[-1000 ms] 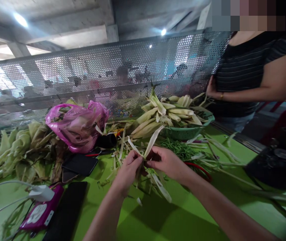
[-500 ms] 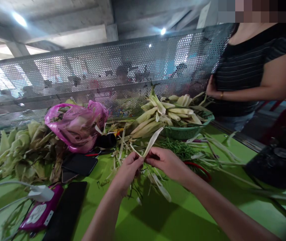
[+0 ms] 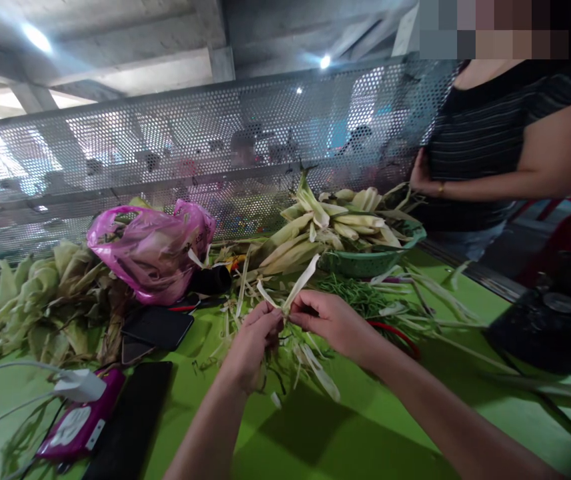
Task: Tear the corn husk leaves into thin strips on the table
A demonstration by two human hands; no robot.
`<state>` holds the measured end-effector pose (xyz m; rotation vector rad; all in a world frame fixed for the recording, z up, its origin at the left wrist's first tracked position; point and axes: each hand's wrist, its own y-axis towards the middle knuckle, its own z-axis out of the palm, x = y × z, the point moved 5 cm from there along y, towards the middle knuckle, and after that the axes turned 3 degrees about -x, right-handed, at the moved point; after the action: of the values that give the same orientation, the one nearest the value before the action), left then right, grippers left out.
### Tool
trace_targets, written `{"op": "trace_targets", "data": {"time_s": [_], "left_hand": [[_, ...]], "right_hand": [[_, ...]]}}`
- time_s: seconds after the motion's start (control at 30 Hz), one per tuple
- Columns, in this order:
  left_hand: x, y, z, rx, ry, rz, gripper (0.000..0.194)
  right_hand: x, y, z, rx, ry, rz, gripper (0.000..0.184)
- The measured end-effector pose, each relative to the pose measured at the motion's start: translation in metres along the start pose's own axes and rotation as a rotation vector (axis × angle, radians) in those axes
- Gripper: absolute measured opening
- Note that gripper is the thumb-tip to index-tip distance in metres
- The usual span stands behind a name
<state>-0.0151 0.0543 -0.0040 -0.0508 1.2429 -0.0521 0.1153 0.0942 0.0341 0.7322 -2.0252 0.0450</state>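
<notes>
Both hands meet over the middle of the green table [image 3: 285, 433], fingertips almost touching. My left hand [image 3: 260, 333] pinches a pale strip of corn husk [image 3: 304, 280], which sticks up and splits into two ends. From the other side my right hand [image 3: 320, 313] grips the same strip between thumb and forefinger. Under the hands hang and lie thin husk shreds [image 3: 320, 373] and stringy bits. A heap of green pine-like stems or thin green beans [image 3: 353, 297] lies just behind my right hand; its kind is unclear.
Corn husks fill a green basket [image 3: 373, 261] at the back. A pink plastic bag [image 3: 155, 247], a husk pile [image 3: 60, 300], black phones [image 3: 160, 327] and a purple power strip [image 3: 85, 417] with a white plug are left. A perforated metal screen [image 3: 235, 153] stands behind; a person [image 3: 495, 140] stands right.
The husk strip's left end now stands up more clearly and its right end has tilted slightly. My hands stay nearly in place, still pinching it.
</notes>
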Motion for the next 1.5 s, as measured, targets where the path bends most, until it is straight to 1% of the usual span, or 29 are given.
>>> {"op": "trace_targets", "data": {"time_s": [0.07,0.13,0.2,0.27,0.37,0.43,0.6,0.63,0.7,0.77,0.8,0.87,0.97,1.07,1.2,1.37,1.5], "left_hand": [[-0.001,0.0,-0.001,0.012,-0.006,0.031,0.021],[-0.005,0.001,-0.001,0.026,0.015,0.069,0.018],[-0.008,0.001,0.0,0.04,0.048,0.093,0.018],[-0.009,0.002,0.002,0.057,0.078,0.097,0.02],[-0.008,0.002,0.006,0.073,0.134,0.09,0.025],[-0.006,0.003,0.008,0.077,0.203,0.101,0.028],[-0.009,0.002,0.009,0.083,0.406,0.242,0.023],[-0.01,0.003,0.009,0.088,0.423,0.262,0.021],[-0.01,0.005,0.007,0.082,0.434,0.276,0.02],[-0.008,0.008,0.003,0.036,0.46,0.277,0.019],[-0.007,0.009,0.001,0.009,0.489,0.278,0.019],[-0.004,0.01,0.0,-0.026,0.566,0.288,0.018],[-0.003,0.008,0.005,-0.01,0.648,0.322,0.015],[-0.004,0.004,0.012,0.02,0.653,0.345,0.015],[-0.004,0.002,0.014,0.011,0.58,0.291,0.022],[0.004,0.004,0.013,0.046,0.514,0.122,0.022],[0.011,0.006,0.013,0.07,0.473,0.107,0.021]], "right_hand": [[-0.001,0.0,0.0,-0.001,0.076,0.033,0.017],[-0.001,0.001,0.001,0.018,0.232,0.074,0.016],[0.0,0.001,0.002,0.039,0.414,0.109,0.02],[-0.001,0.001,0.002,0.013,0.522,0.13,0.024],[-0.009,0.002,0.0,-0.08,0.527,0.151,0.025],[-0.014,0.002,0.002,-0.114,0.516,0.159,0.026],[-0.023,0.003,0.004,-0.195,0.539,0.182,0.028],[-0.024,0.004,0.004,-0.199,0.525,0.191,0.028],[-0.025,0.004,0.002,-0.175,0.429,0.232,0.03],[-0.024,0.003,-0.002,-0.138,0.312,0.263,0.037],[-0.022,0.002,-0.003,-0.125,0.272,0.253,0.04],[-0.013,0.001,-0.007,-0.134,0.217,0.169,0.035],[0.001,-0.001,-0.008,-0.182,0.063,0.023,0.018],[0.005,-0.001,-0.006,-0.207,-0.064,-0.033,0.009],[0.005,-0.001,-0.007,-0.237,-0.027,-0.069,0.008],[0.008,-0.003,0.0,-0.236,-0.004,-0.11,0.009],[0.011,-0.004,0.005,-0.252,-0.055,-0.123,0.011]]}}
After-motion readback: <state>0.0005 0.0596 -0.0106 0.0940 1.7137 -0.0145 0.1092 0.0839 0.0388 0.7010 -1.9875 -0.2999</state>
